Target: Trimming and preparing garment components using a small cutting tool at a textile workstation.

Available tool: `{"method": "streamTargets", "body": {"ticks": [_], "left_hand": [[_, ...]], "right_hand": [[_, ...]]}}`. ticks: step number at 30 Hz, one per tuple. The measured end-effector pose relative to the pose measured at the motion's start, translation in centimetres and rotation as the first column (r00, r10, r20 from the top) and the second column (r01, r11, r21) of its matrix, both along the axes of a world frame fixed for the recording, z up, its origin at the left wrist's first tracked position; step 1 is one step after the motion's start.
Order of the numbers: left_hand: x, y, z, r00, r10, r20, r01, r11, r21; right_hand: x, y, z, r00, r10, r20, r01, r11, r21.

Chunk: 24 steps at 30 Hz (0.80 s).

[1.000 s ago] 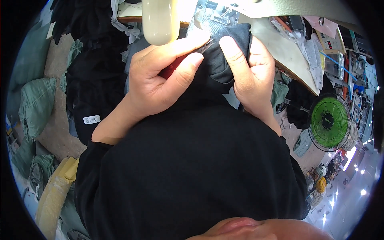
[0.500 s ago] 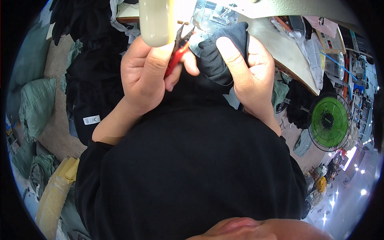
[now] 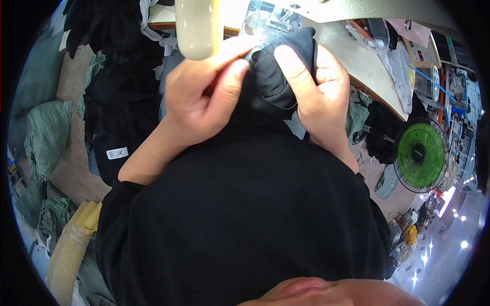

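Observation:
My right hand (image 3: 319,86) grips a bunched piece of black fabric (image 3: 273,76), its thumb lying flat over the folds and its fingers behind. Close by on the left, my left hand (image 3: 204,94) is closed, with thumb and forefinger brought to the fabric's left edge. What sits between those fingertips is too small and too brightly lit to make out. The red-handled thread snips from earlier do not show now. Just beyond both hands is the lit metal plate of a sewing machine (image 3: 270,18).
A cream rounded machine part (image 3: 196,30) hangs directly above my left hand. The pale worktable (image 3: 375,84) runs off to the right, with a green fan (image 3: 419,154) beside it. Dark garments (image 3: 120,102) are heaped on the left, near a green sack (image 3: 48,135).
My left hand has turned and moved right, bringing its fingertips to the fabric. The red snips it held have gone from sight. My right hand and the fabric have barely moved.

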<state>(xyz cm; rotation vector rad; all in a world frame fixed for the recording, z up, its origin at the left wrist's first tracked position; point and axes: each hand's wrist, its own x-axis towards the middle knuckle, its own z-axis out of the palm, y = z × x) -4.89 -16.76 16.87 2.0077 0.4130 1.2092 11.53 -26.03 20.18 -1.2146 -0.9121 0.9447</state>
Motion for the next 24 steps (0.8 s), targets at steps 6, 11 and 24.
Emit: {"method": "streamTargets", "body": {"ticks": [6,11,24], "left_hand": [[-0.8,0.2,0.4,0.996,-0.054,0.064,0.074,0.931,-0.358],[-0.5,0.1,1.0,0.990,-0.136,-0.034,0.126,0.971,-0.202],[-0.8,0.2,1.2,0.994,-0.058,-0.091,0.038,0.977,-0.208]], "right_hand": [[0.0,0.1,-0.2,0.999,-0.023,0.032,0.023,1.000,0.017],[0.0,0.0,0.0,1.000,-0.009,-0.017,0.009,1.000,0.010],[0.0,0.0,0.2,1.000,-0.027,0.004,0.028,1.000,-0.014]]}}
